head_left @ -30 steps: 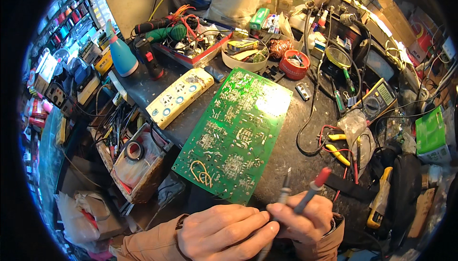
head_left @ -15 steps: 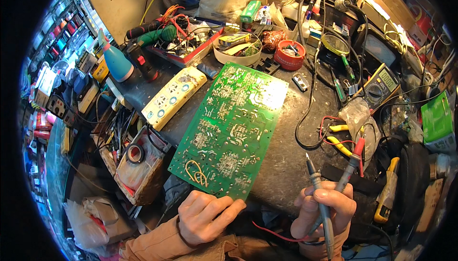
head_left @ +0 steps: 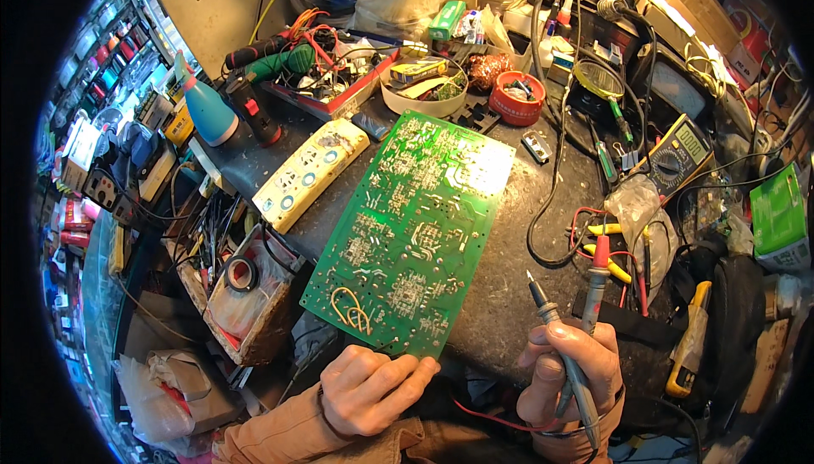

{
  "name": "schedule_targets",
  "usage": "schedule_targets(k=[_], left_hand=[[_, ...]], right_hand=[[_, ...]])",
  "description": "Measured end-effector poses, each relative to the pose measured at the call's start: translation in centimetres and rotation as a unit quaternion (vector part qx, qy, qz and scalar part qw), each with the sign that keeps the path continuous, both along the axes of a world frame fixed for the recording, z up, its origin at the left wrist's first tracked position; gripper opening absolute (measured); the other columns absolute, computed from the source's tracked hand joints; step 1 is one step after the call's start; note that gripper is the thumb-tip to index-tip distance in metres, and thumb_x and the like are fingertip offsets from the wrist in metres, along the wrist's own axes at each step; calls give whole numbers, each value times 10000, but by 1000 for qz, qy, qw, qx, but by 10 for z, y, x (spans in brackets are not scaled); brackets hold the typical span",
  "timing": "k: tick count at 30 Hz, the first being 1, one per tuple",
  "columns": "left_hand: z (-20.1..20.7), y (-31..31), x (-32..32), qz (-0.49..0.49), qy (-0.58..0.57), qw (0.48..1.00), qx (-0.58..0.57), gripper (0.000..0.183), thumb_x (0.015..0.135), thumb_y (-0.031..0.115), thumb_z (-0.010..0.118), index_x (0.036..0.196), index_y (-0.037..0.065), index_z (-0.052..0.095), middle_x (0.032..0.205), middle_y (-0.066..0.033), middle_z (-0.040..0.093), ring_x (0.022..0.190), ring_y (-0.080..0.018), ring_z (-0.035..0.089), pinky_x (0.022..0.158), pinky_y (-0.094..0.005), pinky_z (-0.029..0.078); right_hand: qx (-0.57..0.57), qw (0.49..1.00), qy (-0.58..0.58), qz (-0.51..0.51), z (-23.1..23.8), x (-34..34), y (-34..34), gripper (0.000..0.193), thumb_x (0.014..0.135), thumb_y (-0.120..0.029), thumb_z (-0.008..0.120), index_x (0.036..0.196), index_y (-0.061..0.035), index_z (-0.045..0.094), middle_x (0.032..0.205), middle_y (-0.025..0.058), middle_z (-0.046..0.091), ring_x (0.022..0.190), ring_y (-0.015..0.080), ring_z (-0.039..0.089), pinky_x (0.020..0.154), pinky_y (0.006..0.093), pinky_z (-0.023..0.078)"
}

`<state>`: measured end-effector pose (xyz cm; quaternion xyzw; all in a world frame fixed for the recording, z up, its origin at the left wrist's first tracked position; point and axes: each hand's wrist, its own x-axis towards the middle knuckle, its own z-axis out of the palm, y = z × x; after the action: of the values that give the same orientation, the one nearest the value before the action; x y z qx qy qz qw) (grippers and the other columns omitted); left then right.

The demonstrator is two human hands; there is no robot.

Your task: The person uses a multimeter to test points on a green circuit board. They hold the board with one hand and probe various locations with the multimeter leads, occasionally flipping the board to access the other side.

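Note:
A large green circuit board lies slantwise on the dark workbench, its solder side up. A loop of pale wire rests on its near left part. My left hand is closed on the board's near edge, fingers curled and thumb hidden. To the right of the board, my right hand holds two grey multimeter probes, one dark-tipped probe and one red-ended probe. Both point up and away from me, apart from the board. A red lead runs below that hand. The yellow multimeter stands at the right.
A cream power strip lies left of the board. Behind it are a round tray, a red tub and a blue spray bottle. Yellow-handled pliers and cables lie at the right. A wooden box holds a tape roll.
The probes in my right hand have swung slightly leftward, and the red-ended one stands more upright. My left hand stays at the board's near edge.

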<state>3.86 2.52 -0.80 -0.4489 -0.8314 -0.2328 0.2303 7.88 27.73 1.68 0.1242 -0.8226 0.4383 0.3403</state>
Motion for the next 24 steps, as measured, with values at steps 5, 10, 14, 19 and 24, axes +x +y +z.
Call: schedule_targets(k=[5, 10, 14, 19, 24], left_hand=[[-2, -1, -1, -3, 5, 1000, 1, 286, 827, 96, 797, 1111, 81, 827, 1005, 37, 708, 747, -110, 551, 667, -260, 463], [-2, -2, -1, -8, 1, 1000, 5, 282, 826, 93, 796, 1106, 79, 826, 1010, 37, 707, 753, -110, 556, 675, -258, 471], [-1, -2, 1, -4, -15, 1000, -5, 386, 738, 132, 945, 1107, 118, 834, 1001, 42, 696, 766, -138, 547, 646, -279, 458], [0, -3, 1, -4, -15, 1000, -4, 380, 743, 135, 938, 1107, 120, 831, 998, 43, 695, 767, -134, 547, 646, -277, 456], [0, -2, 1, -4, -11, 1000, -9, 370, 745, 135, 934, 1101, 119, 833, 1002, 42, 693, 776, -132, 549, 645, -274, 454]], right_hand=[[1, 1000, -11, -8, 1, 0, -2, 429, 874, 42, 806, 1278, -47, 694, 981, 135, 734, 705, 220, 723, 620, 338, 600], [10, 1000, -5, -8, 4, -3, -5, 442, 865, 30, 834, 1283, -51, 715, 952, 125, 727, 689, 219, 739, 584, 327, 593], [43, 999, -10, -6, 9, -4, -3, 444, 855, 25, 850, 1276, -49, 731, 932, 126, 721, 675, 216, 747, 587, 323, 602], [42, 999, -12, 7, 10, -5, -3, 470, 845, 53, 843, 1290, -39, 721, 953, 140, 719, 662, 199, 745, 598, 311, 606], [37, 999, -18, 9, 10, -4, -3, 489, 852, 67, 827, 1313, -40, 702, 956, 138, 723, 671, 197, 748, 593, 311, 608]])
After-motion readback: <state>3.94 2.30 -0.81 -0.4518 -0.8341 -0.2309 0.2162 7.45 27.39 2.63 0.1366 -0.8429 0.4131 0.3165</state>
